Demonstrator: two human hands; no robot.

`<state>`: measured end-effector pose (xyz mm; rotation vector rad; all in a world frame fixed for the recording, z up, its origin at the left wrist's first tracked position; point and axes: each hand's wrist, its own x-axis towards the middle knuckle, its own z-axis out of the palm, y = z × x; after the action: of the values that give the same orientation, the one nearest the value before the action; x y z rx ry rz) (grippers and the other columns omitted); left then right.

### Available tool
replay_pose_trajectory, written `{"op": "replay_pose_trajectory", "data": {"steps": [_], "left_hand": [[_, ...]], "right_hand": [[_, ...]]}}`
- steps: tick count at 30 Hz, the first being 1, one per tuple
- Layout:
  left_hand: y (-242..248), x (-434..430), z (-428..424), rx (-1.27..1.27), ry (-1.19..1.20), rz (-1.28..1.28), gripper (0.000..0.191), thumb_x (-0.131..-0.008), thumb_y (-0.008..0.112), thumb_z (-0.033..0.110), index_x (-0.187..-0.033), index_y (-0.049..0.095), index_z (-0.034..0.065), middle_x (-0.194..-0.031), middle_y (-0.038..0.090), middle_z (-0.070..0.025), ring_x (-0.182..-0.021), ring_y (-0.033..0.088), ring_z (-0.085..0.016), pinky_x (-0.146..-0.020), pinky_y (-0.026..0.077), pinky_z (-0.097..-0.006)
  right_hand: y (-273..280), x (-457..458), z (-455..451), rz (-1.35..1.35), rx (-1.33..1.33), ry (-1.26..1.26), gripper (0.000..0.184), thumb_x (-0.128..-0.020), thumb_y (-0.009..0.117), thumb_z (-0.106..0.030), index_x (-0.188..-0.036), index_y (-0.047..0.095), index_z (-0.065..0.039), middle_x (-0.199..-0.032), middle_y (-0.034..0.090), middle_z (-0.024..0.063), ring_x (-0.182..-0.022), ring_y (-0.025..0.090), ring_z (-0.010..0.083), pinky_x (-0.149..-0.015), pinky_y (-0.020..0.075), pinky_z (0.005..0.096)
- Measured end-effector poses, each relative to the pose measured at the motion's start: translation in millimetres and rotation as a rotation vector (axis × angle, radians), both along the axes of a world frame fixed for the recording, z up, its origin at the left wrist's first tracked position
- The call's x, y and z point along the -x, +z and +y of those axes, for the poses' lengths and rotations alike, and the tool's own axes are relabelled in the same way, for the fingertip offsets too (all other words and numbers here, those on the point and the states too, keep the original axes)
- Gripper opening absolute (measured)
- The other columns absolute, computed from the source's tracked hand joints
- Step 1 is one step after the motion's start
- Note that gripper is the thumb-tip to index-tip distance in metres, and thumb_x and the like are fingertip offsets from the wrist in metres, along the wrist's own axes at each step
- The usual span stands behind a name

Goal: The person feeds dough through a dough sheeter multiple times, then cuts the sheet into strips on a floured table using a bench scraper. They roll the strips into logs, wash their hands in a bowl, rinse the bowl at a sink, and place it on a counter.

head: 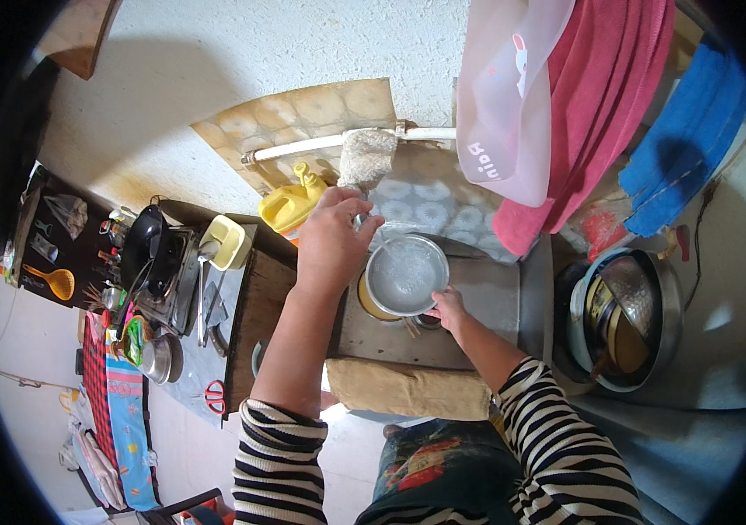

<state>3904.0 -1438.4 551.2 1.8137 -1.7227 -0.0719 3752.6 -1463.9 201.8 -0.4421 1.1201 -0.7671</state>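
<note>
My left hand is on the tap over the sink, its fingers around the handle area, which they partly hide. A pale cloth wraps the pipe just above. My right hand grips the rim of a round metal bowl. Clear, bubbling water stands in this bowl, and a stream appears to run into it from the tap. Below the bowl, the sink holds a yellow vessel, mostly covered, and what look like chopsticks.
A folded tan cloth covers the sink's front edge. To the left are a yellow jug, a wok, a cleaver and red-handled scissors. Nested basins stand right; a pink towel hangs above.
</note>
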Motion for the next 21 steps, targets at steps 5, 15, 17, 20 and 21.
{"op": "replay_pose_trajectory", "data": {"steps": [5,15,17,20,21], "left_hand": [[-0.6,-5.7,1.5,0.024,-0.034,0.14,0.028,-0.067,0.073,0.011,-0.095,0.068,0.0077,-0.108,0.061,-0.0092,-0.099,0.059,-0.025,-0.087,0.046,-0.0329],[-33.6,-55.1,38.2,0.055,-0.041,0.504,0.05,-0.077,0.066,0.005,-0.124,0.049,0.0043,-0.123,0.051,-0.0141,-0.108,0.054,-0.024,-0.095,0.042,-0.0319],[-54.8,-73.1,61.0,-0.075,-0.108,0.815,0.046,-0.081,0.064,0.007,-0.124,0.049,-0.0002,-0.117,0.056,-0.0121,-0.106,0.054,-0.02,-0.094,0.042,-0.0302],[-95.3,-102.9,107.3,-0.303,-0.028,1.027,0.04,-0.085,0.061,0.017,-0.121,0.053,0.0012,-0.108,0.059,-0.0033,-0.099,0.054,-0.012,-0.084,0.043,-0.0263],[-109.7,-113.6,126.2,-0.343,-0.034,1.088,0.038,-0.086,0.061,0.021,-0.119,0.055,0.0049,-0.107,0.059,-0.0014,-0.097,0.055,-0.011,-0.081,0.043,-0.0269]], "right_hand": [[15.8,-1.8,6.1,-0.025,0.029,-0.001,0.03,-0.08,0.052,-0.003,-0.109,0.05,-0.002,-0.107,0.055,0.0156,-0.094,0.059,0.0305,-0.072,0.0557,0.0479],[71.9,3.3,41.2,0.041,0.178,0.025,0.027,-0.079,0.052,-0.003,-0.106,0.053,0.0,-0.096,0.059,0.0127,-0.081,0.064,0.0257,-0.061,0.0588,0.0396],[89.3,8.2,59.9,0.064,0.198,0.011,0.026,-0.08,0.052,-0.004,-0.106,0.053,-0.001,-0.095,0.06,0.0118,-0.081,0.064,0.0262,-0.064,0.0585,0.0397],[118.0,15.1,95.9,0.056,0.21,-0.047,0.026,-0.081,0.052,-0.005,-0.107,0.053,-0.002,-0.095,0.06,0.0115,-0.081,0.064,0.0267,-0.068,0.0577,0.0409],[126.8,18.1,111.7,0.042,0.218,-0.071,0.025,-0.081,0.052,-0.005,-0.107,0.053,-0.002,-0.095,0.06,0.0116,-0.081,0.064,0.0268,-0.069,0.0574,0.0415]]}}
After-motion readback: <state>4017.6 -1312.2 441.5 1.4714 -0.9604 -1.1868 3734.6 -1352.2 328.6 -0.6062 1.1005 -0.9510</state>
